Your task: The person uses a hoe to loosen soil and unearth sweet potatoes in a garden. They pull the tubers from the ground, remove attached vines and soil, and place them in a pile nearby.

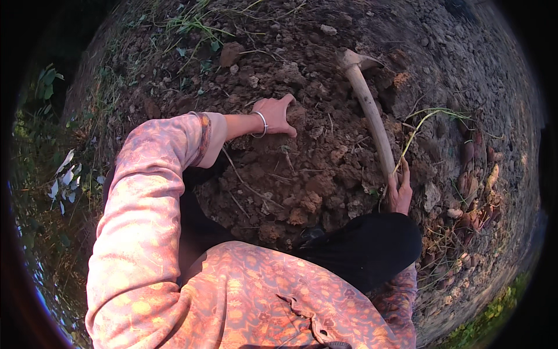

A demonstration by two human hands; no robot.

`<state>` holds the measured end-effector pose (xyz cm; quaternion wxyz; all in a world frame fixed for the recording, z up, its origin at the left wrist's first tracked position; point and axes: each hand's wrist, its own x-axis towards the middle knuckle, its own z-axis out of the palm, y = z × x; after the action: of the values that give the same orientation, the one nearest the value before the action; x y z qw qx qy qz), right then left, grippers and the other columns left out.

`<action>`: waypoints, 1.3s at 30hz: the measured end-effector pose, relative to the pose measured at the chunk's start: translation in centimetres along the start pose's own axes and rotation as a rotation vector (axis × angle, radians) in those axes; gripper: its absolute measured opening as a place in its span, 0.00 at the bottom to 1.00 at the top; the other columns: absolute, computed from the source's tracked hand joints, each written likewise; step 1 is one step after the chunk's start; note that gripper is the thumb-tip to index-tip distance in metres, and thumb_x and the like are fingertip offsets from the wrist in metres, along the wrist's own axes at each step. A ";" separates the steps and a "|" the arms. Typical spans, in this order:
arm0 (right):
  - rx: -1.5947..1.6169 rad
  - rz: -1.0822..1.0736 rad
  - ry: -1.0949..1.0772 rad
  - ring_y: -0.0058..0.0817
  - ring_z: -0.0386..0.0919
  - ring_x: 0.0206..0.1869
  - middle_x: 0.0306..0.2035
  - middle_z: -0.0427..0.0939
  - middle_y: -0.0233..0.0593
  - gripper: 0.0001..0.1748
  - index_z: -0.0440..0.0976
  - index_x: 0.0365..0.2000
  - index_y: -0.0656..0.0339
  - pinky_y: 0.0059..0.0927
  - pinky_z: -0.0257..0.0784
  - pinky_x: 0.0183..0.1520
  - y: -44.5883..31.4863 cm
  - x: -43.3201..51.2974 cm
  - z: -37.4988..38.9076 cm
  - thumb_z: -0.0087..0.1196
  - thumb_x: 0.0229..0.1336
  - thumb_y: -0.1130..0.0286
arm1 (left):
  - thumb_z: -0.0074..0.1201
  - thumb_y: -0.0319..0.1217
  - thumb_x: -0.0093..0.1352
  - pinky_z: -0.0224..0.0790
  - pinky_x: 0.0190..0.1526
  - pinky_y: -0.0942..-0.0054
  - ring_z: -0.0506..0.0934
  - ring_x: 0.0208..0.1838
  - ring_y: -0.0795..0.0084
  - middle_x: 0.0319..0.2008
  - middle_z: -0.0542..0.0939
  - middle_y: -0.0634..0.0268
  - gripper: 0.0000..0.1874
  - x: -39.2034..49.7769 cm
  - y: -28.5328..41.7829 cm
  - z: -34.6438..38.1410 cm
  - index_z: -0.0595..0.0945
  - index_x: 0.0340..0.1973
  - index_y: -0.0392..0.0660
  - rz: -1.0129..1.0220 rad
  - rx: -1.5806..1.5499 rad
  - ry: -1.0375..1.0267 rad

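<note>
My left hand (275, 115), with a metal bangle at the wrist, is down on the loose brown soil (305, 152). Its thumb and fingers are spread around a clod of earth (298, 117); whether they grip it is unclear, since the fingertips partly sink into the dirt. Lower right, my right hand (399, 192) holds the end of a hoe's wooden handle (372, 115), one finger stretched along it. The hoe head (351, 59) rests on the ground at the far end, its blade turned right. A green vine stem (412, 144) rises beside that hand.
Reddish tubers (468, 152), likely sweet potatoes, lie in a row with roots and stems along the right. Cut green vines (196, 28) are strewn at the upper left. Leafy plants (48, 83) border the left side. My dark-clad knee (366, 248) is close below the right hand.
</note>
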<state>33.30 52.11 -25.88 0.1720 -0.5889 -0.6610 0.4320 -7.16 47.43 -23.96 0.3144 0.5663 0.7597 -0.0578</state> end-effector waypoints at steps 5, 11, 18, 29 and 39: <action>0.030 -0.056 0.014 0.36 0.78 0.51 0.50 0.78 0.52 0.31 0.56 0.67 0.47 0.35 0.70 0.53 0.0 -0.2 -0.1 0.49 0.66 0.64 | 0.67 0.41 0.55 0.68 0.44 0.70 0.76 0.37 0.70 0.36 0.80 0.62 0.20 7.1 0.7 -6.9 0.81 0.35 0.40 -0.235 -0.973 0.561; -0.005 -0.070 0.036 0.35 0.78 0.49 0.47 0.79 0.52 0.31 0.57 0.66 0.47 0.35 0.71 0.52 -0.3 -0.5 -0.2 0.50 0.66 0.62 | 0.48 0.68 0.62 0.61 0.64 0.53 0.65 0.64 0.42 0.66 0.61 0.46 0.49 4.0 3.1 -7.3 0.62 0.67 0.44 0.181 0.176 0.216; -0.067 -0.018 0.073 0.38 0.79 0.50 0.49 0.79 0.52 0.30 0.59 0.65 0.48 0.36 0.72 0.51 -0.2 -0.6 0.0 0.51 0.65 0.60 | 0.70 0.55 0.47 0.65 0.59 0.52 0.73 0.55 0.41 0.61 0.64 0.45 0.64 -3.1 0.3 2.7 0.47 0.70 0.52 0.124 0.186 -0.125; -0.094 -0.060 0.082 0.37 0.78 0.51 0.49 0.79 0.50 0.28 0.65 0.61 0.61 0.35 0.71 0.53 1.2 -0.5 0.2 0.54 0.62 0.63 | 0.65 0.60 0.51 0.60 0.64 0.63 0.69 0.64 0.52 0.62 0.68 0.41 0.60 3.1 7.2 -2.9 0.59 0.66 0.30 -0.074 -0.954 0.196; -0.137 0.096 0.036 0.35 0.71 0.58 0.58 0.71 0.47 0.39 0.58 0.65 0.55 0.33 0.70 0.56 11.6 -6.6 -3.6 0.58 0.53 0.76 | 0.54 0.42 0.69 0.75 0.47 0.59 0.78 0.47 0.52 0.48 0.77 0.52 0.33 -7.2 8.5 -16.6 0.63 0.65 0.41 0.493 0.283 0.182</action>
<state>44.87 46.51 -30.96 0.1222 -0.6378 -0.6570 0.3828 -5.18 51.84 -4.52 0.1676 0.7749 0.6085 -0.0340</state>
